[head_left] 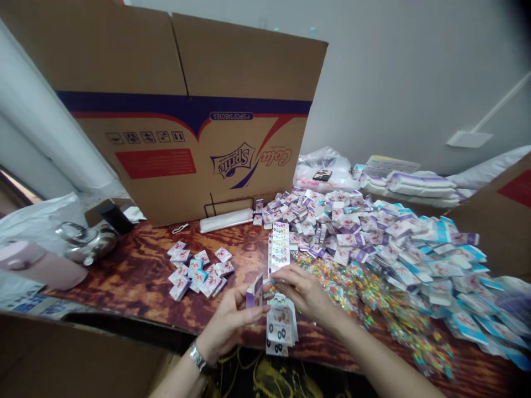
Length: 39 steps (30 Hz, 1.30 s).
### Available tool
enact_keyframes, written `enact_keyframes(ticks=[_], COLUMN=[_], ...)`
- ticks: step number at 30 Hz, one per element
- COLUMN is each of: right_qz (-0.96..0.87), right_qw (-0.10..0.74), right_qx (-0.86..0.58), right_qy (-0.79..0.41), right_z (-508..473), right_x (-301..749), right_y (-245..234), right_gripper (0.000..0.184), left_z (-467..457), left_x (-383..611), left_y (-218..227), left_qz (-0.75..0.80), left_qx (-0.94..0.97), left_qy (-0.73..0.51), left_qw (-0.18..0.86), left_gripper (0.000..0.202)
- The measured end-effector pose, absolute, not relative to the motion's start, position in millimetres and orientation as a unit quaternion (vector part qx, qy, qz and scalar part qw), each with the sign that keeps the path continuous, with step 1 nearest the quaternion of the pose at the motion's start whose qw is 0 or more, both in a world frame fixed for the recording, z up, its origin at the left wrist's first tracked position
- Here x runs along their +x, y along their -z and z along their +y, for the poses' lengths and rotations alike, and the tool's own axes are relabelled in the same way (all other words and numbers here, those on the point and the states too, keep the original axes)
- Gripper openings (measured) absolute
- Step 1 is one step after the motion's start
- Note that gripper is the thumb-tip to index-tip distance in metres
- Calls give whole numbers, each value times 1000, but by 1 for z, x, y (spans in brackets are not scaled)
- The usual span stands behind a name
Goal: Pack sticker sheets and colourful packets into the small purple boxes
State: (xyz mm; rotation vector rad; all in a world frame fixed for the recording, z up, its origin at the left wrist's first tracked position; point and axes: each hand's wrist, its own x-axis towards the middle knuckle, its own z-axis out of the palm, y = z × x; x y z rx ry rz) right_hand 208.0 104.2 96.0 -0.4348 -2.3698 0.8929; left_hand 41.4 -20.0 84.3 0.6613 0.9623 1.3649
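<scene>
Lower centre, we're gripping a small box point(254, 293) in our left hand point(232, 318), while the fingers of our right hand point(302, 288) are seemingly pinching a colourful packet point(271, 287) right beside it; we're doing best by bracing the box steadily, squeezing gently.

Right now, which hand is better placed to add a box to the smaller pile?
Left, likely: the left hand holds a small box and is nearer the smaller pile than the right hand.
</scene>
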Motion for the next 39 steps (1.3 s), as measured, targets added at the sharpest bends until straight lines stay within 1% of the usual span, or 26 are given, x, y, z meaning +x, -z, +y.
enact_keyframes(ticks=[4,7,11,14,18,21,24,26,29,33,36,39], right_qz=[-890,-892,-883,-872,-845,-803,-712,-668,-660,-641,-628,-628], right_qw=[288,284,280,289,311,303,275,257,258,271,282,294], right_qx=[-119,-117,-146,-179,-237,-269,-287,-281,-264,-245,-247,-257], right_qy=[-333,-332,-347,-351,-365,-436,-579,-640,-654,-675,-682,-673], right_z=[104,103,101,98,91,90,91,93,95,97,96,95], right_x=[200,196,197,202,211,216,218,218,216,209,204,206], right_y=[-94,-96,-101,-103,-97,-91,-89,-91,-96,-94,-89,-85], right_gripper=[23,23,23,21,20,20,32,35,34,37,37,36], left_z=[-27,-31,-30,-25,-19,-16,-14,-14,-14,-14,-12,-10], left_x=[36,34,37,44,57,65,68,69,68,65,65,66], left_y=[-90,-95,-99,-99,-97,-97,-100,-105,-111,-116,-113,-108], left_qz=[417,422,415,428,461,472,467,462,460,474,494,501], left_qx=[275,280,300,353,400,401,404,408,430,476,479,478], left_qy=[-606,-610,-614,-576,-550,-549,-542,-536,-527,-521,-528,-527], left_qw=[619,609,601,601,570,562,570,578,571,526,498,493], left_gripper=[43,41,44,48,48,48,48,48,44,35,36,40])
